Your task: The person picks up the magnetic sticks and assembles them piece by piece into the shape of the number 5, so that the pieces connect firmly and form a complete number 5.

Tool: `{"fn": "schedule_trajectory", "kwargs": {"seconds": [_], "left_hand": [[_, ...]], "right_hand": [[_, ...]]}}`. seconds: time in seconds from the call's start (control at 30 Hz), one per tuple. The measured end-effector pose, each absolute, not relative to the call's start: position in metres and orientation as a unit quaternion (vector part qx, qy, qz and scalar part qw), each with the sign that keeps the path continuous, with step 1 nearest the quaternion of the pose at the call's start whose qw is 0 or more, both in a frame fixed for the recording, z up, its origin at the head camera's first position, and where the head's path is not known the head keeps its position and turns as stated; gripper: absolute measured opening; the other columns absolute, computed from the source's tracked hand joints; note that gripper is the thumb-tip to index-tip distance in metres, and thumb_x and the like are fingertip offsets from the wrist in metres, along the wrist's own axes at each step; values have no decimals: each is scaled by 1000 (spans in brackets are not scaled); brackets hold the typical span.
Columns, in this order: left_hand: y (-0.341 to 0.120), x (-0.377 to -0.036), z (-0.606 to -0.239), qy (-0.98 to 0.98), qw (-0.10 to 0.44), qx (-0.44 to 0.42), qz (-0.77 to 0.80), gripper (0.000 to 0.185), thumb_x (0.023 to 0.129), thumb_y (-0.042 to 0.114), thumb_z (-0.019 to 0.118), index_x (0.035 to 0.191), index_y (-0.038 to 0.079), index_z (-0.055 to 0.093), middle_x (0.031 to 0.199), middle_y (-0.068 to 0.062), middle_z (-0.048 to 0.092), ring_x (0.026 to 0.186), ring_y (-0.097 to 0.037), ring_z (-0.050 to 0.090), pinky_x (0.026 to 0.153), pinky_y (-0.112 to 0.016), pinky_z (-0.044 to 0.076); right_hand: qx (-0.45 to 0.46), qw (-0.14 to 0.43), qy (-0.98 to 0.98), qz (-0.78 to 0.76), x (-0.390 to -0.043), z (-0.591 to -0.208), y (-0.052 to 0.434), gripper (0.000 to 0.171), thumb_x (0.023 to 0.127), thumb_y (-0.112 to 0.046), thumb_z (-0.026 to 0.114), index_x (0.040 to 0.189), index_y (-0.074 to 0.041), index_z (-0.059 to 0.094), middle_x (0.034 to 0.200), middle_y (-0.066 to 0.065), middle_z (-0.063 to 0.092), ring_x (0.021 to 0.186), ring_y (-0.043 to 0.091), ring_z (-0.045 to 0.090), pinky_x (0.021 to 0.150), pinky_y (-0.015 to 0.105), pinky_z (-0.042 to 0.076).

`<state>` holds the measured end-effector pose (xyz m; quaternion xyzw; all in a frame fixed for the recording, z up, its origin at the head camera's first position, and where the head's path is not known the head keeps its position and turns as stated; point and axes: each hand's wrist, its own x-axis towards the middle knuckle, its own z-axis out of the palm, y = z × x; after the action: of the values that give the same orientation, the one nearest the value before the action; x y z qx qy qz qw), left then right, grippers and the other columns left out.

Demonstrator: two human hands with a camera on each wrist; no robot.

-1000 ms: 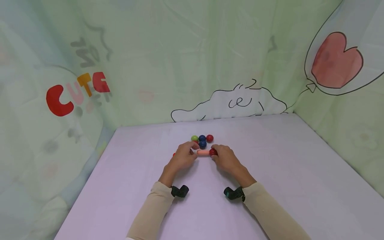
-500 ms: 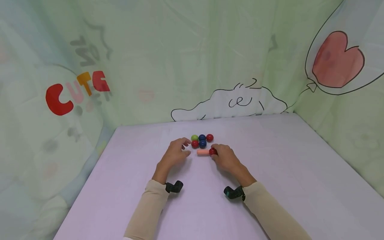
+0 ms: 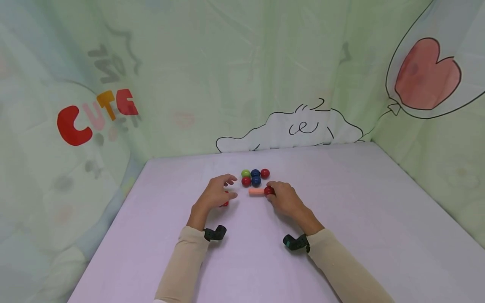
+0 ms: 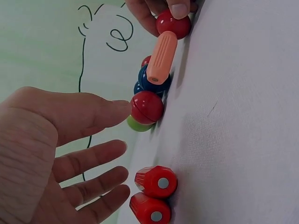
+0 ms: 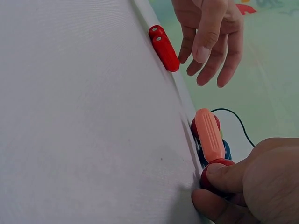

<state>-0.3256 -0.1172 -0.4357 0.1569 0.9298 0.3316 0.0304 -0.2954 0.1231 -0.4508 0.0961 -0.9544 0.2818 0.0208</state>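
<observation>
My right hand [image 3: 273, 192] pinches a dark red ball [image 3: 269, 191] between thumb and fingers; the ball sits at the right end of a salmon-pink peg [image 3: 256, 192] lying on the table. The right wrist view shows the same ball [image 5: 216, 169] and peg [image 5: 209, 134]. My left hand [image 3: 228, 188] hovers with its fingers spread and holds nothing, just over two red pegs [image 4: 155, 193] lying side by side. Only a bit of those red pegs [image 3: 225, 204] shows in the head view. A cluster of green, blue and red balls [image 3: 255, 177] lies just behind the pink peg.
A lilac tablecloth [image 3: 341, 219] covers the table. A pale green printed curtain [image 3: 227, 75] closes off the back and both sides. The table's left edge [image 3: 113, 223] is near my left arm.
My left hand has let go of the pink peg's left end and drawn leftward and back, opening over the red pegs. My right hand keeps its hold on the red ball.
</observation>
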Motion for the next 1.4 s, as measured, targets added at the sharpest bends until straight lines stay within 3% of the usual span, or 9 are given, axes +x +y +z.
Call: {"fn": "schedule_trajectory", "kwargs": {"seconds": [0.23, 0.5, 0.73, 0.87, 1.17, 1.4], "left_hand": [[-113, -330, -432, 937, 28, 168, 305, 50, 85, 26, 68, 131, 20, 52, 125, -4, 55, 116, -23, 48, 94, -44, 43], [-100, -336, -433, 949, 23, 197, 246, 49, 91, 23, 59, 139, 23, 46, 141, -2, 41, 130, -24, 35, 105, -45, 33], [-91, -337, -440, 963, 32, 206, 173, 56, 92, 21, 56, 144, 33, 37, 140, -3, 41, 122, -25, 38, 100, -47, 38], [-88, -335, -441, 964, 18, 212, 161, 56, 92, 19, 57, 143, 32, 39, 139, -3, 44, 119, -26, 40, 100, -49, 37], [-86, -333, -447, 966, -10, 203, 159, 45, 91, 21, 58, 134, 28, 48, 131, -1, 50, 113, -23, 44, 96, -43, 41], [-88, -336, -449, 965, -9, 204, 166, 27, 90, 17, 59, 117, 21, 58, 101, 1, 56, 92, -19, 45, 79, -34, 42]], "right_hand": [[100, 40, -954, 279, -296, -450, 123, 45, 87, -13, 67, 129, -4, 53, 119, 15, 60, 101, 26, 57, 87, 42, 50], [107, 40, -952, 285, -296, -449, 124, 44, 88, -14, 66, 129, -3, 53, 120, 15, 60, 101, 26, 57, 87, 42, 50], [116, 43, -951, 283, -296, -446, 123, 45, 88, -14, 66, 129, -3, 53, 120, 15, 60, 100, 26, 57, 86, 42, 51], [111, 38, -953, 280, -296, -446, 123, 45, 88, -14, 66, 130, -3, 53, 119, 15, 60, 99, 25, 57, 86, 42, 50], [99, 26, -954, 281, -295, -450, 123, 47, 88, -14, 67, 131, -3, 52, 121, 15, 59, 101, 25, 56, 88, 42, 50], [91, 17, -957, 274, -297, -451, 122, 52, 87, -16, 68, 134, -4, 50, 125, 15, 57, 104, 27, 56, 89, 43, 49]]}}
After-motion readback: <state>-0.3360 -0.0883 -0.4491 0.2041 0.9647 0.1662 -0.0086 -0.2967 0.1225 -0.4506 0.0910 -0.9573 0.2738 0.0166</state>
